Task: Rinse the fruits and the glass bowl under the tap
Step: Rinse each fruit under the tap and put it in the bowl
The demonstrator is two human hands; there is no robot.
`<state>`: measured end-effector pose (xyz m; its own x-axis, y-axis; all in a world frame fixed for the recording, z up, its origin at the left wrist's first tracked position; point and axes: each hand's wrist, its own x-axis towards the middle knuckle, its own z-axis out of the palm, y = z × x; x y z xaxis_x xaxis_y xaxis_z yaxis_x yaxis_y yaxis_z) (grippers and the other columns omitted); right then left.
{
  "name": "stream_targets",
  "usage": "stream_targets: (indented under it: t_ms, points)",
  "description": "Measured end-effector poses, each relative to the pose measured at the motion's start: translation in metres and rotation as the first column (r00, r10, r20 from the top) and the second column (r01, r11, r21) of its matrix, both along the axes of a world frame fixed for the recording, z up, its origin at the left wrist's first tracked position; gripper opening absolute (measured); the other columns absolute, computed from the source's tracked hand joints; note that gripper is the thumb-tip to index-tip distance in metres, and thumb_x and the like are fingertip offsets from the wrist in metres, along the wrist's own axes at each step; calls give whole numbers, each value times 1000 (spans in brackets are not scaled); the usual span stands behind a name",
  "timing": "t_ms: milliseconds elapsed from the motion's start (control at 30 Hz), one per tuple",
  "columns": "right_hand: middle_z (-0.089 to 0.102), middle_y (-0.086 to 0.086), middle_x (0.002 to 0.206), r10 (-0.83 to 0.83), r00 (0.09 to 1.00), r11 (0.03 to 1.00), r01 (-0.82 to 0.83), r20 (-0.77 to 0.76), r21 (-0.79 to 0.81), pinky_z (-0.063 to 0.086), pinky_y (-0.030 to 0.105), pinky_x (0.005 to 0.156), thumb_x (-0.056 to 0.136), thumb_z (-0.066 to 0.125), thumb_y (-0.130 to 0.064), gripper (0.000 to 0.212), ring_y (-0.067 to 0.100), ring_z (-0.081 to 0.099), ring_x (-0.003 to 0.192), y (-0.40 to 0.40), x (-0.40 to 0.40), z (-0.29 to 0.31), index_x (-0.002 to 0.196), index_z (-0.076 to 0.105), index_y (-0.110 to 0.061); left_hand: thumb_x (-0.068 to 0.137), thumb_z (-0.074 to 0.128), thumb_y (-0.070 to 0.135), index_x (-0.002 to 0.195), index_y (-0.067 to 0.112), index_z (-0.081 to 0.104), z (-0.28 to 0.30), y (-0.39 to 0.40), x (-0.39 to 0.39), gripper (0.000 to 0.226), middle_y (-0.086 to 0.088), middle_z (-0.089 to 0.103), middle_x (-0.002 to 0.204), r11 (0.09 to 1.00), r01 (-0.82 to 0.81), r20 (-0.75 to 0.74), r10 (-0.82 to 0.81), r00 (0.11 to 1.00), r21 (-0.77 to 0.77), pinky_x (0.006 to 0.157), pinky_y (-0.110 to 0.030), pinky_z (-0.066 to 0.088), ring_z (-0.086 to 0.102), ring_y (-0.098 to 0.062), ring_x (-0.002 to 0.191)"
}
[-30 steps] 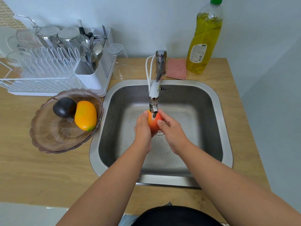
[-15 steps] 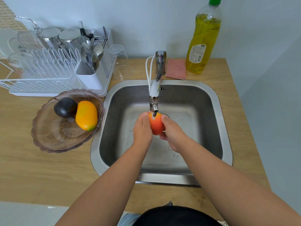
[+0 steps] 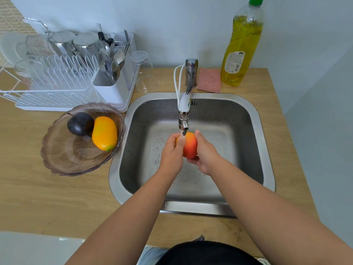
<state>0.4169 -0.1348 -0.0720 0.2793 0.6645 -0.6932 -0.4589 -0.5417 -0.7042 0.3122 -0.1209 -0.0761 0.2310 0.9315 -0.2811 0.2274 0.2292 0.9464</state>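
Under tap spout (image 3: 183, 119), over steel sink (image 3: 256, 134): both hands cupped around red-orange fruit (image 3: 189, 145). Left hand (image 3: 172, 153) fingers curled on fruit's left side, water stream falling onto them. Right hand (image 3: 203, 153) wrapped around right side and underside. Glass bowl (image 3: 63, 161) on wooden counter (image 3: 38, 203) just left of sink, holding dark round fruit (image 3: 80, 123) touching yellow-orange mango (image 3: 104, 133). White dish rack (image 3: 57, 87) behind bowl. Pink sponge (image 3: 209, 83), dish soap bottle (image 3: 241, 48) beyond sink.

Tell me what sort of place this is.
Most likely a home kitchen: a steel sink with a running tap, a dish rack with cutlery, and a bottle of dish soap.
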Motion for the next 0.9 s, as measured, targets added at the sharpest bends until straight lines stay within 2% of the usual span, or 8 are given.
stream_targets:
  t_ms: [167, 333, 433, 500, 600, 733, 800, 900]
  points:
    - [60, 6, 129, 118, 975, 966, -157, 189, 207, 53, 34, 80, 102, 40, -43, 38, 24, 61, 111, -12, -4, -10, 132, 54, -24, 102, 36, 45, 105, 35, 62, 2, 6, 0, 29, 0, 60, 107, 982, -138, 48, 145, 988, -129, 95, -57, 55, 61, -23, 100]
    - [50, 1, 141, 211, 933, 924, -288, 290, 253, 45, 43, 107, 95, 58, -35, 62, 19, 53, 125, -26, -4, -19, 151, 33, -28, 106, 30, 50, 115, 22, 55, 4, 17, -1, 39, -14, 59, 123, 941, -219, 21, 232, 972, -259, 98, -54, 54, 62, -33, 113]
    - [48, -4, 143, 276, 886, 895, -378, 371, 236, 39, 39, 112, 93, 61, -28, 69, 12, 51, 125, -31, -2, -16, 152, 27, -29, 105, 28, 54, 123, 19, 51, 5, 21, -2, 46, -15, 61, 123, 902, -230, 56, 268, 962, -365, 86, -48, 59, 65, -33, 110]
    - [53, -8, 134, 305, 858, 881, -419, 413, 219, 40, 28, 107, 94, 60, -17, 69, 5, 56, 110, -34, 0, -14, 152, 26, -30, 104, 29, 57, 125, 18, 49, 6, 22, -3, 49, -12, 62, 117, 869, -239, 87, 304, 949, -433, 73, -41, 60, 67, -30, 103]
    - [56, -8, 130, 330, 850, 871, -442, 410, 216, 41, 24, 104, 94, 57, -7, 69, 6, 58, 103, -36, 1, -14, 152, 28, -31, 103, 32, 59, 122, 18, 50, 9, 21, -3, 49, -7, 63, 107, 855, -218, 126, 310, 942, -471, 78, -44, 61, 69, -28, 98]
    - [58, -2, 135, 273, 932, 914, -328, 237, 238, 40, 33, 109, 84, 54, 6, 72, 14, 53, 125, -36, 5, -15, 148, 39, -24, 102, 40, 58, 134, 15, 48, 6, 14, -6, 54, -12, 60, 125, 860, -144, 207, 275, 939, -490, 81, -43, 61, 68, -32, 110]
    - [61, -2, 132, 255, 953, 926, -289, 164, 244, 40, 37, 109, 75, 55, 2, 72, 18, 50, 130, -37, 8, -15, 143, 49, -23, 103, 44, 48, 135, 14, 47, 2, 9, -11, 47, -14, 55, 132, 872, -106, 230, 241, 943, -478, 81, -39, 59, 64, -33, 116]
    - [60, -5, 130, 284, 929, 918, -335, 239, 210, 39, 39, 110, 72, 61, -13, 68, 17, 51, 126, -43, 8, -16, 137, 54, -29, 102, 50, 33, 126, 19, 47, -5, 2, -23, 29, -15, 50, 136, 909, -14, 159, 88, 983, -417, 90, -39, 53, 58, -30, 119]
